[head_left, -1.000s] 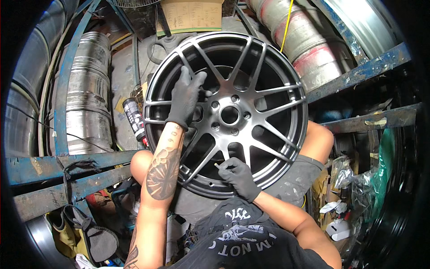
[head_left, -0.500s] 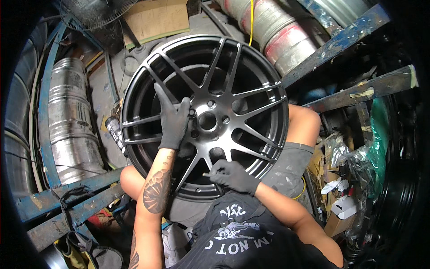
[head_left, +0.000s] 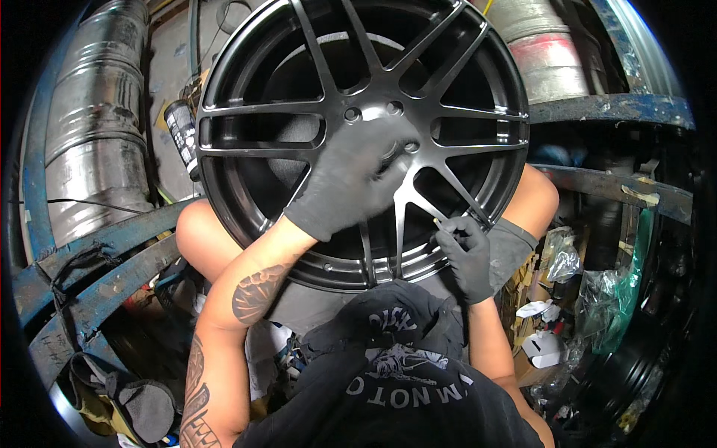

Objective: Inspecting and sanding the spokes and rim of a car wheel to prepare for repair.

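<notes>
A large black multi-spoke wheel rim (head_left: pixel 364 69) leans across my lap, with its bolt holes ringing the centre bore. Over the hub lies my left hand (head_left: pixel 345 178), in a black glove and blurred by motion. Its thumb and fingers look apart around the bore, with nothing visible in them. At the lower right edge of the wheel, my right hand (head_left: pixel 468 257), also gloved in black, is closed in a pinch. A small, thin, light-tipped piece (head_left: pixel 438 221) sticks out of its fingertips beside a spoke; its kind is too small to make out.
Silver barrel-shaped metal pieces (head_left: pixel 101 149) lie at the left, and another (head_left: pixel 549 56) at the far right. Worn blue metal beams (head_left: pixel 119 250) flank my knees. A dark bottle (head_left: pixel 181 134) stands left of the wheel. Plastic wrap (head_left: pixel 605 295) and cardboard clutter the right.
My left hand has moved from the left-side spokes onto the hub. My right hand has shifted rightward along the wheel's near edge. The wheel now appears larger and higher in view.
</notes>
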The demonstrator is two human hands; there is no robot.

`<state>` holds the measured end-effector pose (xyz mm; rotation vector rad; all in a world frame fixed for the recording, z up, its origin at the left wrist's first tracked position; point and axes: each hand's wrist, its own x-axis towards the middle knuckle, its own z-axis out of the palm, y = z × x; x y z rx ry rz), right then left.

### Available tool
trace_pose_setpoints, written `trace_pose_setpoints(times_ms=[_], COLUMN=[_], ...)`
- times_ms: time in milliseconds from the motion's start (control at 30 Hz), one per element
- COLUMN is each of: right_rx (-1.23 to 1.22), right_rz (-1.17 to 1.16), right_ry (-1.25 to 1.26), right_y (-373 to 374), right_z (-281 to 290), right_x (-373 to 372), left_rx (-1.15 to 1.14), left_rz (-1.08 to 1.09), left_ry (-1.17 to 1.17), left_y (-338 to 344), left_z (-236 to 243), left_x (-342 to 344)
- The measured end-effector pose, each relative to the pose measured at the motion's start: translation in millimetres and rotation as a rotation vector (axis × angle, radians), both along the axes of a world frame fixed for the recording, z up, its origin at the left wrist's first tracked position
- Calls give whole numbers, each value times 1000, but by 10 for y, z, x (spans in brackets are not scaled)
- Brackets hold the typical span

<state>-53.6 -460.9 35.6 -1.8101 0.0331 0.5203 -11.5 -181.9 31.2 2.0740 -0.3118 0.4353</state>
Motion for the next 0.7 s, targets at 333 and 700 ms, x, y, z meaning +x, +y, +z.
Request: trace_pose_setpoints(times_ms=[333,700], right_rx=[58,17], right_rz=[73,-82], right_ry=[405,329], right_y=[-12,116], right_z=[5,111], right_x=[-611,-710], left_rx=[228,174], left_rz=[-581,-855], left_ry=[602,779], left_y=[-99,-206], left_z=[-164,-11], left_x=[-238,-341])
